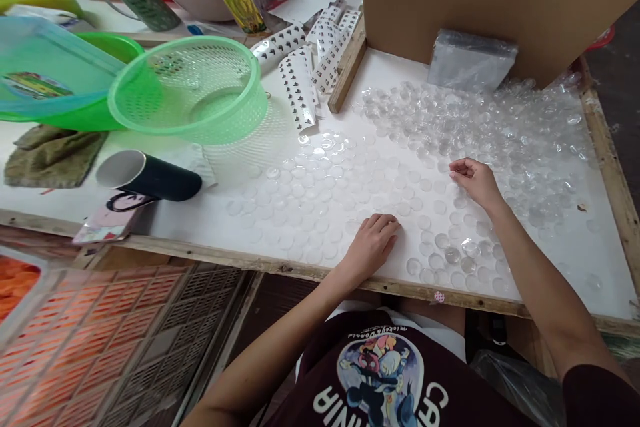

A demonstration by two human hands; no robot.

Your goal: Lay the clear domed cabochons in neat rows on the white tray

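Observation:
Several clear glass domes [320, 187] lie flat in rows on the white table top [575, 273], and a loose heap of the same domes [500, 120] fills the far right. My left hand [373, 243] rests on the laid-out domes near the front edge, fingers curled and pressed down on them. My right hand [475, 180] hovers at the near edge of the heap, its fingers bent in a loose pinch; whether a dome is between them I cannot make out.
A green mesh basket [200, 83] and a teal bowl [45, 73] stand at the left. A dark mug [150, 177] lies on its side. Printed sticker strips [300, 73], a cardboard wall [490, 0], a stack of clear bags [470, 60] sit behind. An orange crate [85, 347] is below left.

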